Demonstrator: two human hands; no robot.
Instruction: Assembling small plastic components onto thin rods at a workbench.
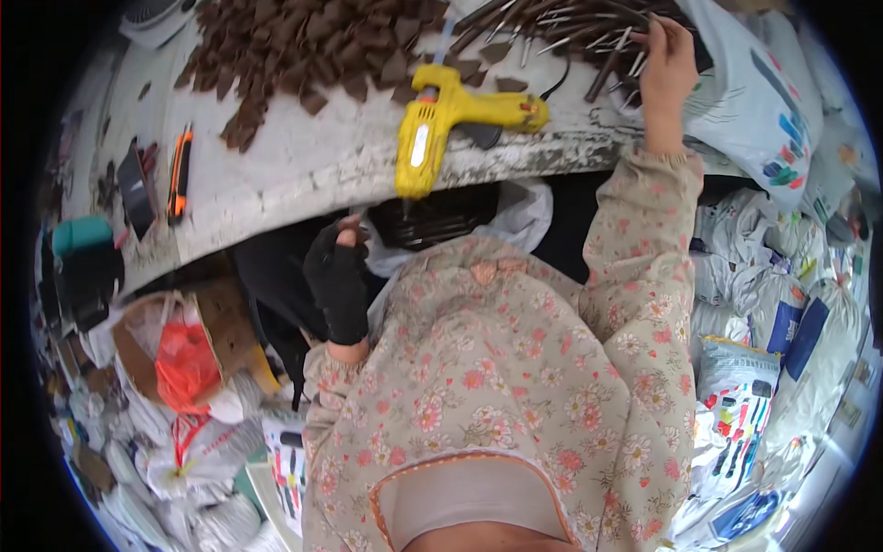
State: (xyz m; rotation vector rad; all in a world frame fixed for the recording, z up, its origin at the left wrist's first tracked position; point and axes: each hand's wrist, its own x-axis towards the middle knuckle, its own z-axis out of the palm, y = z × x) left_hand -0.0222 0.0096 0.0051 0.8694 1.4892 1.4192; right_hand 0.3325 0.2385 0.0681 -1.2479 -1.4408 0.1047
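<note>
My bare right hand reaches into the pile of thin dark metal-tipped sticks on the worn white table, fingers pinched on one, while my black-gloved left hand, loosely curled and empty, waits below the yellow plastic glue gun.

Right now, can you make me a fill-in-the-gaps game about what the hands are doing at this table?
1. The glue gun lying on the table is coloured ____.
2. The left hand wears a ____ fingerless glove.
3. The bare right hand reaches into the pile of thin metal ____.
4. The heap of cut pieces is coloured ____.

Missing words: yellow; black; sticks; brown
</note>
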